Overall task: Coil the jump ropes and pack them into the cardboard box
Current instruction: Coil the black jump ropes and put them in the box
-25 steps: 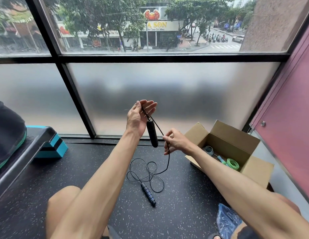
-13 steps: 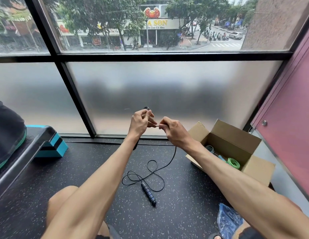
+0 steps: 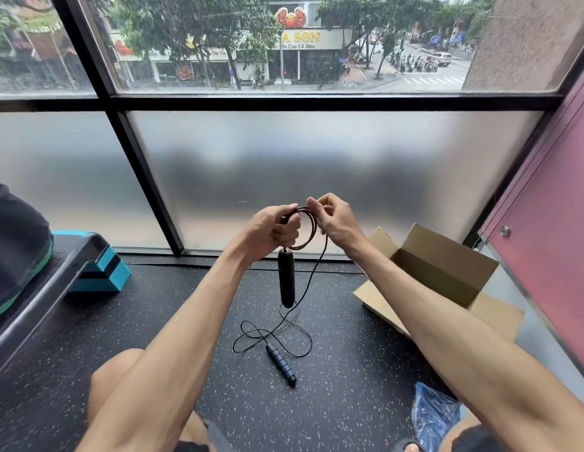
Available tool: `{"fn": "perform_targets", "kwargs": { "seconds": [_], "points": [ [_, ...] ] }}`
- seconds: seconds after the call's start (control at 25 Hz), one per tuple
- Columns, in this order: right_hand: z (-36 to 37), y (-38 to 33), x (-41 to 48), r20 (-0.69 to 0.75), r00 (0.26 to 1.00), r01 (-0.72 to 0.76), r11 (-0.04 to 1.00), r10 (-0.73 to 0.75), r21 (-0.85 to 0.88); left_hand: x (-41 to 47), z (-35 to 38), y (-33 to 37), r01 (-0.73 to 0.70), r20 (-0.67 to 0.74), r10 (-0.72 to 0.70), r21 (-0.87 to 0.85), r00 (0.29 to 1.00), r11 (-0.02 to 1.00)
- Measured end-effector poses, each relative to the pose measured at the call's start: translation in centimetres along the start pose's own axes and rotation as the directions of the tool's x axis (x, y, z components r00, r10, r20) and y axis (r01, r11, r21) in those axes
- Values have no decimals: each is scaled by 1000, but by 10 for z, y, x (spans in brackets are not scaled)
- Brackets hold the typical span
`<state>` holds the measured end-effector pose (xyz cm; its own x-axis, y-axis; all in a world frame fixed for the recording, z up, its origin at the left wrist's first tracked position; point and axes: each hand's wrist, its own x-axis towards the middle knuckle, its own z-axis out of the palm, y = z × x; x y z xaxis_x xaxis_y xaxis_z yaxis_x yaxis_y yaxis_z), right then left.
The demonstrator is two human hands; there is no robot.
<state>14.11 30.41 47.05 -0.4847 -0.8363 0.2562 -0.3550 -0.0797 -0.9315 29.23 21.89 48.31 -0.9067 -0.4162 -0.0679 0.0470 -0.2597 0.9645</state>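
Note:
A black jump rope is half coiled in the air in front of me. My left hand (image 3: pixel 273 230) grips the gathered loops, and one black handle (image 3: pixel 286 278) hangs straight down below that fist. My right hand (image 3: pixel 333 220) pinches the cord at the right side of the small coil (image 3: pixel 312 230). The loose cord (image 3: pixel 274 334) trails down to the floor in a tangle, ending at the second ribbed handle (image 3: pixel 281 363) lying there. The open cardboard box (image 3: pixel 447 265) stands on the floor to the right; my right arm hides its inside.
A frosted window wall closes the far side. A black and teal step platform (image 3: pixel 95 272) sits at the left. A pink wall panel (image 3: pixel 551 243) runs along the right. A crumpled blue plastic bag (image 3: pixel 431 415) lies by my right leg. My left knee (image 3: pixel 121 373) is bent in front.
Both hands rose slightly and a loop of cord formed between them. The handle now hangs down below my left fist, and more cord has lifted off the floor.

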Motion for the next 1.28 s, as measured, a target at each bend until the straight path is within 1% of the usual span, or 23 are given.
{"fn": "perform_targets", "kwargs": {
  "seconds": [0.08,0.16,0.24,0.36,0.44,0.48,0.56,0.64,0.72,0.76,0.84,0.92,1.0,1.08,1.2,1.28],
  "points": [
    [3,7,-3,79,989,-133,980,123,145,2,1,7,-69,-8,69,-134,998,989],
    [6,14,-10,187,958,-257,939,217,229,4,1,11,-191,-84,178,-204,980,960],
    [7,20,-18,273,919,-348,908,283,232,8,2,13,-307,-204,260,-250,944,919],
    [7,28,-30,391,852,-442,877,347,185,13,-2,18,-459,-388,342,-266,856,847],
    [7,33,-38,437,825,-447,886,357,121,17,-5,19,-521,-483,377,-207,790,828],
    [7,34,-40,444,826,-425,901,347,87,19,-6,19,-532,-524,391,-146,757,834],
    [8,33,-41,422,859,-328,945,289,20,21,-6,18,-499,-575,429,41,696,866],
    [8,27,-38,362,914,-167,983,185,-82,23,-7,13,-421,-565,478,239,673,875],
    [8,18,-32,306,951,17,979,47,-203,24,-11,6,-329,-518,510,404,686,854],
    [8,13,-30,287,958,100,962,-24,-253,23,-14,3,-277,-491,510,471,707,838],
    [7,4,-26,252,958,214,926,-137,-310,19,-20,-4,-163,-429,469,580,772,799],
    [7,-3,-22,211,956,269,903,-206,-335,14,-22,-8,-82,-353,380,631,855,771],
    [5,-6,-16,184,955,285,895,-234,-343,8,-22,-8,-45,-258,266,634,929,772],
    [4,-9,-11,166,955,290,896,-247,-336,3,-19,-6,-13,-185,159,611,970,791],
    [4,-11,-2,128,967,248,935,-222,-253,-4,-14,0,59,-150,17,488,989,871],
    [4,-13,0,95,982,174,973,-160,-152,-6,-13,6,59,-99,-24,373,995,926]
  ]
}}
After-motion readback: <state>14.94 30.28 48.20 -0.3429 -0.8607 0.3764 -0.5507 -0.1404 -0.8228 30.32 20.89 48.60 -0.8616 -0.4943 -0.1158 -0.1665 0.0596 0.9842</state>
